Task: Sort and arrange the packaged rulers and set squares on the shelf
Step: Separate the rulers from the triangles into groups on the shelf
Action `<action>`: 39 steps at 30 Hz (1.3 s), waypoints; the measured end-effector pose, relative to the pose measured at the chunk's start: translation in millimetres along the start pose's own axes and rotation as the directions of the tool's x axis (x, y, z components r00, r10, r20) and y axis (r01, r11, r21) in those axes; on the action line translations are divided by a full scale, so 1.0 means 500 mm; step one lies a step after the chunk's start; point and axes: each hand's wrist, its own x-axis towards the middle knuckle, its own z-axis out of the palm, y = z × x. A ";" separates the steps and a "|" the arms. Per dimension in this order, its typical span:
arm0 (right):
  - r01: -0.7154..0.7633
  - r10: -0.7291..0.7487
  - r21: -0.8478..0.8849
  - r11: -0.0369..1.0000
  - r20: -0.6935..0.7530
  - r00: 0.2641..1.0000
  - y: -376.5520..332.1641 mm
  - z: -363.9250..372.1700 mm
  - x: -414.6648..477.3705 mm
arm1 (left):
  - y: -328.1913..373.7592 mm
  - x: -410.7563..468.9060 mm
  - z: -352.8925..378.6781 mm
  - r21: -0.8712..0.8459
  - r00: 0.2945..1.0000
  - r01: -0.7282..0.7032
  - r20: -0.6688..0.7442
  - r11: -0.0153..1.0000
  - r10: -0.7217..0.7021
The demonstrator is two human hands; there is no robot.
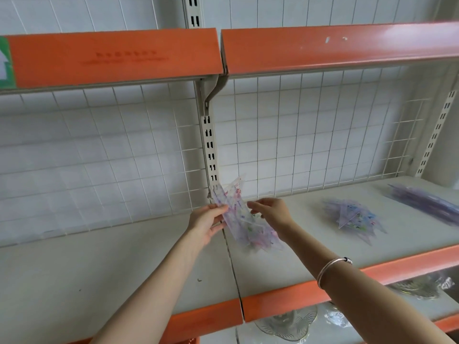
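Gripping thin clear triangular set-square packs (244,219) btwn left hand (207,223), right hand (272,214).

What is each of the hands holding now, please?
Left hand: grips the clear printed plastic set-square packets.
Right hand: pinches the same packets.

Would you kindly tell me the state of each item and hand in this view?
Held bundle: tilted, above the shelf, between both hands.
Left hand: grips the bundle's left edge.
Right hand: holds its right side.
Set-square pile: lying loose on the shelf.
Ruler pile: lying far right, blurred.
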 end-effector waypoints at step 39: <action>-0.121 0.070 0.301 0.946 0.176 0.982 -0.004 -0.019 -0.020 | -0.038 -0.036 0.032 0.102 0.978 -0.210 0.027 0.972 0.208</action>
